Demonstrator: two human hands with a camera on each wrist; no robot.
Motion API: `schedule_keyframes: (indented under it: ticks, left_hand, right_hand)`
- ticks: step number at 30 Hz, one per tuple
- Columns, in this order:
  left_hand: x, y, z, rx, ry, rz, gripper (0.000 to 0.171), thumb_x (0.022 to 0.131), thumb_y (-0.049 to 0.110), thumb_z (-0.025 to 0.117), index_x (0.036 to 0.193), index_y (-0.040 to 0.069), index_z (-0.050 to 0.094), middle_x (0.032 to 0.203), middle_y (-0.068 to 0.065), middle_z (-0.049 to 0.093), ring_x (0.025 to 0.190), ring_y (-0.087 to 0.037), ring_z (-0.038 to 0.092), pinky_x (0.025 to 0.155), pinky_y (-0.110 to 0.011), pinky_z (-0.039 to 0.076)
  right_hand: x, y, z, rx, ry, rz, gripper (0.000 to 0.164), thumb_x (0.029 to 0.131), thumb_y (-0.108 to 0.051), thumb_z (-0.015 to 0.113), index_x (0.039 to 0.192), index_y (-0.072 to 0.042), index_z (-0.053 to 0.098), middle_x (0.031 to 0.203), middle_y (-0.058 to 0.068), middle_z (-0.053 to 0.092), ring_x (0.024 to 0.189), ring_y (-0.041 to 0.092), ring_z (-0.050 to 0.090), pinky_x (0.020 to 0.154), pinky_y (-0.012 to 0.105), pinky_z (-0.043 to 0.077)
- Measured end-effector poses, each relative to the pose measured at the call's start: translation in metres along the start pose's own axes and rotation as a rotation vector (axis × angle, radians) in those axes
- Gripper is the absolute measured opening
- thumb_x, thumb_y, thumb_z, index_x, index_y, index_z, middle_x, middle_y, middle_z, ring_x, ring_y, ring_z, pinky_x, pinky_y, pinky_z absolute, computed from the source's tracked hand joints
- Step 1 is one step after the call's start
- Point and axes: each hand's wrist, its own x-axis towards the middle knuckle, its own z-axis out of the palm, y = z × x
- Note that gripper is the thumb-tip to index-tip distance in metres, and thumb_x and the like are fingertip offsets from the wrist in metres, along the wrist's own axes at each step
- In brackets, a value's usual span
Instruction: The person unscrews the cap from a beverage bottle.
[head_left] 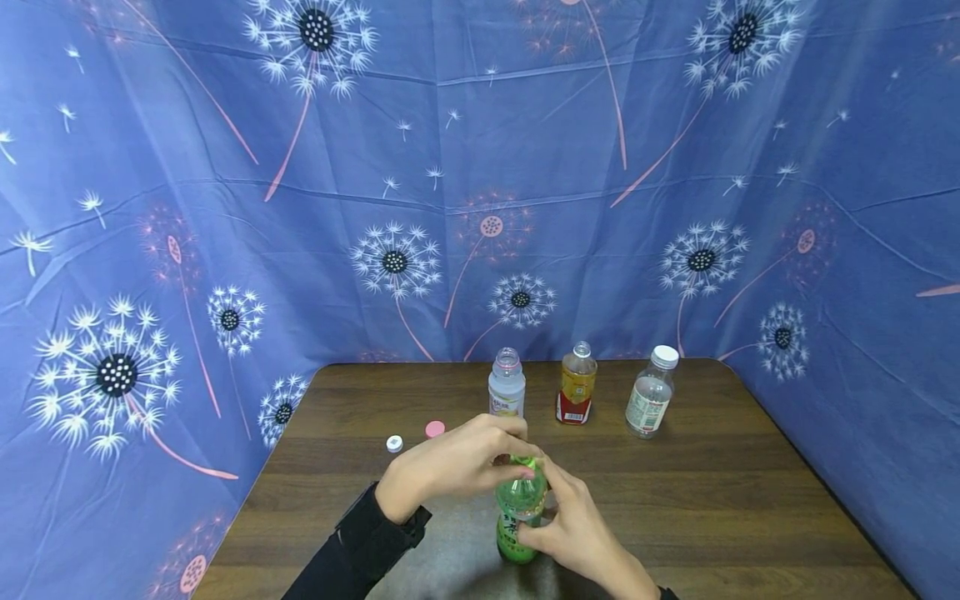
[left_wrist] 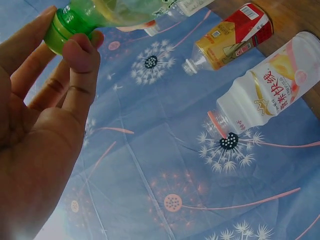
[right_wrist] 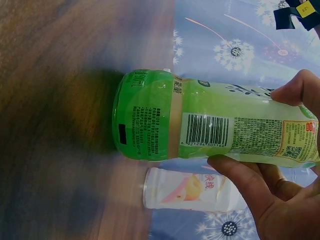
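Observation:
A green plastic drink bottle [head_left: 513, 546] with a printed label stands roughly upright at the near middle of the table. My left hand [head_left: 468, 458] reaches over its top. In the left wrist view, the thumb and fingers pinch the green cap [left_wrist: 62, 31] at the neck. My right hand [head_left: 573, 525] grips the bottle's body from the right. Its thumb and fingers lie around the barcoded label [right_wrist: 205, 130] in the right wrist view. Whether the cap is loose or tight cannot be seen.
Behind the hands stand a capless white bottle [head_left: 507, 390], a capless bottle with a red and yellow label [head_left: 576, 387] and a clear bottle with a white cap [head_left: 650, 400]. A white cap [head_left: 394, 444] and a pink cap [head_left: 435, 428] lie left on the wooden table [head_left: 750, 500].

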Motion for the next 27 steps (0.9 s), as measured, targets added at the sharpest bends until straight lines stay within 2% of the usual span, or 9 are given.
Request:
schedule_keyframes:
  ticks: [6, 13, 19, 27]
  left_hand:
    - [0.001, -0.001, -0.003, -0.034, -0.020, 0.005, 0.024, 0.098, 0.023, 0.068, 0.119, 0.014, 0.075, 0.091, 0.008, 0.056, 0.077, -0.003, 0.051, 0.068, -0.003, 0.037]
    - [0.000, -0.001, -0.002, -0.052, -0.018, -0.020, 0.027, 0.098, 0.023, 0.068, 0.123, 0.013, 0.074, 0.092, 0.007, 0.057, 0.074, -0.002, 0.052, 0.066, -0.002, 0.037]
    - [-0.004, -0.001, 0.004, -0.077, 0.015, -0.065, 0.026, 0.099, 0.021, 0.066, 0.123, 0.013, 0.073, 0.095, 0.006, 0.058, 0.072, -0.004, 0.053, 0.064, -0.004, 0.039]
    - [-0.015, -0.002, 0.014, -0.079, 0.089, -0.123, 0.035, 0.100, 0.031, 0.065, 0.131, 0.016, 0.067, 0.107, 0.008, 0.061, 0.081, -0.009, 0.058, 0.073, -0.008, 0.043]
  right_hand:
    - [0.001, 0.000, 0.000, 0.002, -0.003, 0.009, 0.090, 0.067, -0.005, 0.086, 0.141, -0.040, 0.048, 0.122, -0.011, 0.066, 0.100, 0.007, 0.068, 0.076, 0.024, 0.059]
    - [0.000, 0.001, 0.000, -0.001, 0.005, 0.011, 0.094, 0.067, -0.005, 0.086, 0.144, -0.040, 0.046, 0.125, -0.009, 0.065, 0.100, 0.008, 0.068, 0.075, 0.022, 0.058]
    - [-0.001, 0.000, 0.001, 0.030, -0.013, 0.030, 0.095, 0.068, -0.002, 0.084, 0.146, -0.039, 0.044, 0.126, -0.006, 0.065, 0.100, 0.009, 0.069, 0.074, 0.021, 0.059]
    - [-0.002, 0.000, 0.003, 0.051, -0.029, 0.040, 0.088, 0.070, -0.001, 0.082, 0.142, -0.038, 0.046, 0.125, -0.002, 0.062, 0.103, 0.014, 0.068, 0.075, 0.027, 0.061]
